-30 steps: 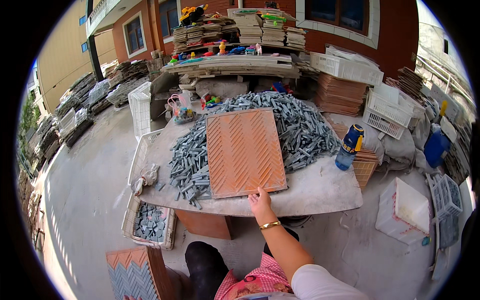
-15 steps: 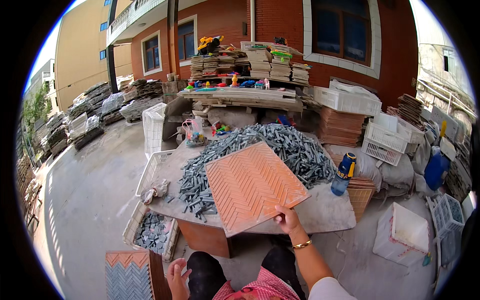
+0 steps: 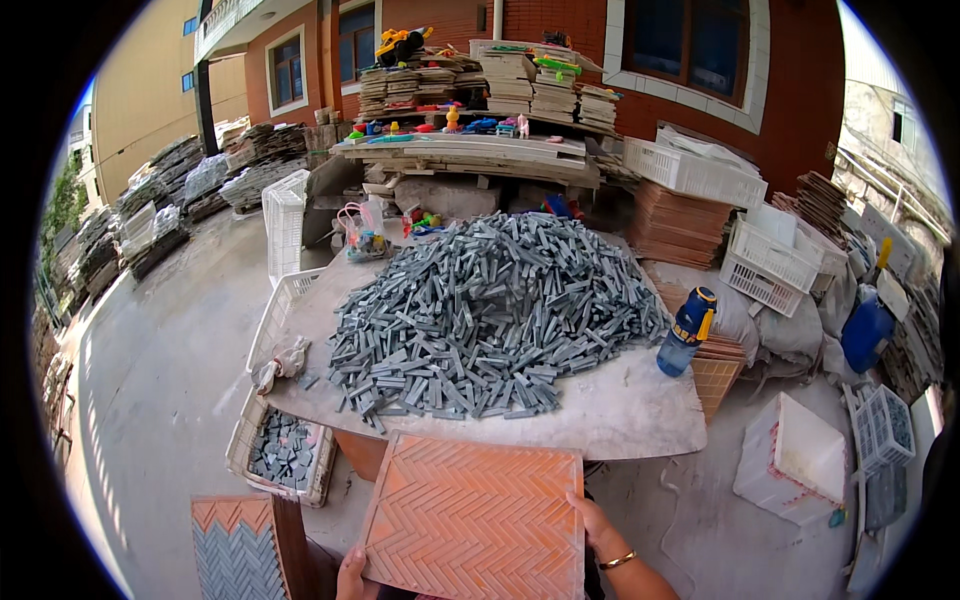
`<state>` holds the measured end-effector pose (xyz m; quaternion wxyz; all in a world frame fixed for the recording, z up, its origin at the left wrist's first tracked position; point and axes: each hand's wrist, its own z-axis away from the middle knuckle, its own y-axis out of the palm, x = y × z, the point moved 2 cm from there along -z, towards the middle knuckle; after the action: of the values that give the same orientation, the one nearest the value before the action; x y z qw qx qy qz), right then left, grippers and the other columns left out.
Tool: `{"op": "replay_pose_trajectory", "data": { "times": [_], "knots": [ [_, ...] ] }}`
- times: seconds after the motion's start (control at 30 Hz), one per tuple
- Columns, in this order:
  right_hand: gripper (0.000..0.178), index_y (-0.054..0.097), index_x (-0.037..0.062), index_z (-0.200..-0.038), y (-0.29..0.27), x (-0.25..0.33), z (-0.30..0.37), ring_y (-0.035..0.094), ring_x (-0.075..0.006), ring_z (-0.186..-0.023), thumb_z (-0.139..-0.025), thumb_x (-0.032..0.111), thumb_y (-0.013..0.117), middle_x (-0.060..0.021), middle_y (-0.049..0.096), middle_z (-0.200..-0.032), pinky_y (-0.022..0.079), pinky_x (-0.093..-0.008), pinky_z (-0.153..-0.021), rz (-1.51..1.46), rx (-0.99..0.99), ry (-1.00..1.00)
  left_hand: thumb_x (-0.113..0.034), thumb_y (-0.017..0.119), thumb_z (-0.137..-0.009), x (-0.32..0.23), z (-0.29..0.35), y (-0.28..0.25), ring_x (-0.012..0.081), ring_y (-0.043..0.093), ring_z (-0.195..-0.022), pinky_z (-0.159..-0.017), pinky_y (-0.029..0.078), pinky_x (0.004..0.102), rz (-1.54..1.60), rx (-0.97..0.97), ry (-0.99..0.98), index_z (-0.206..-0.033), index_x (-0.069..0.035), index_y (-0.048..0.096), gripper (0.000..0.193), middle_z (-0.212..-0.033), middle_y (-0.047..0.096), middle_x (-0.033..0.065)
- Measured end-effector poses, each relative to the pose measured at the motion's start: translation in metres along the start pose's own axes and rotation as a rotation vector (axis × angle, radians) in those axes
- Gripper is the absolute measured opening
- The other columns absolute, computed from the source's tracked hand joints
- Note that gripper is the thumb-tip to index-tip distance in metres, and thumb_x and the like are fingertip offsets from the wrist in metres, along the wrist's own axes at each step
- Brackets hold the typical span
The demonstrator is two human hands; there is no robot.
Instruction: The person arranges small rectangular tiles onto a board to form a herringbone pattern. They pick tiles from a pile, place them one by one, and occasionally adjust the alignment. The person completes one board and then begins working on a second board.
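An orange tray (image 3: 475, 515) with a raised herringbone pattern lies roughly level over my lap, just in front of the table's near edge. My left hand (image 3: 352, 577) is closed on its lower left edge. On its right edge my right hand (image 3: 594, 524), with a gold bangle at the wrist, grips it. No strips lie in the tray. Beyond it a big heap of grey stone strips (image 3: 490, 320) covers much of the table (image 3: 640, 408). At the lower left, a similar orange tray (image 3: 238, 555) is mostly filled with grey strips in herringbone.
A blue bottle (image 3: 687, 332) stands at the table's right side. A crumpled glove-like cloth (image 3: 283, 362) lies on its left edge. A white crate (image 3: 320, 478) of grey pieces sits on the floor, left. A white foam box (image 3: 795, 460) stands right. Stacked orange trays (image 3: 680, 230) rise behind.
The orange tray has come down from above the heap toward my lap and levelled out. My left hand, free before, now holds its left edge; my right hand keeps its grip.
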<state>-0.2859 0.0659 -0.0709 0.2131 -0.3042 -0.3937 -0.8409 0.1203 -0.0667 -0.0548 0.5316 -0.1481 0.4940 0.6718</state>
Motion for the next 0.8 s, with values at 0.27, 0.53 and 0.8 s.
{"op": "replay_pose_trajectory", "data": {
  "times": [0.27, 0.53, 0.8],
  "knots": [
    [0.044, 0.064, -0.0030, -0.077, 0.031, 0.061, 0.004, 0.064, -0.0347, -0.068, -0.087, 0.039, 0.060, -0.0214, 0.063, -0.070, 0.049, -0.0432, -0.065, 1.503, -0.369, -0.229, -0.015, 0.046, -0.098, -0.013, 0.000, 0.024, 0.0268, 0.052, -0.116, -0.099, 0.043, 0.0386, -0.564, 0.037, 0.151, -0.129, 0.004, 0.048, 0.037, -0.125, 0.055, 0.0138],
    [0.042, 0.066, 0.0009, -0.090, 0.074, 0.140, -0.026, 0.064, -0.0376, -0.081, -0.087, 0.042, 0.058, -0.0199, 0.067, -0.082, 0.050, -0.0458, -0.074, 1.859, -0.222, -0.032, -0.025, 0.058, -0.092, -0.093, -0.077, 0.062, 0.0327, 0.054, -0.117, -0.097, 0.043, 0.0385, -1.403, -0.003, 0.230, -0.133, -0.001, 0.047, 0.048, -0.128, 0.055, 0.0200],
    [0.091, 0.035, 0.0013, -0.140, 0.179, 0.258, -0.206, 0.034, -0.0375, -0.133, -0.071, 0.044, 0.077, -0.0214, 0.035, -0.143, 0.031, -0.0428, -0.109, 1.800, -0.213, -1.257, -0.030, 0.078, -0.071, -0.176, -0.270, 0.158, 0.0350, 0.019, -0.142, -0.114, 0.015, 0.0503, -1.706, -0.045, 1.051, -0.145, 0.001, 0.025, 0.096, -0.152, 0.025, 0.0200]
  ]
}}
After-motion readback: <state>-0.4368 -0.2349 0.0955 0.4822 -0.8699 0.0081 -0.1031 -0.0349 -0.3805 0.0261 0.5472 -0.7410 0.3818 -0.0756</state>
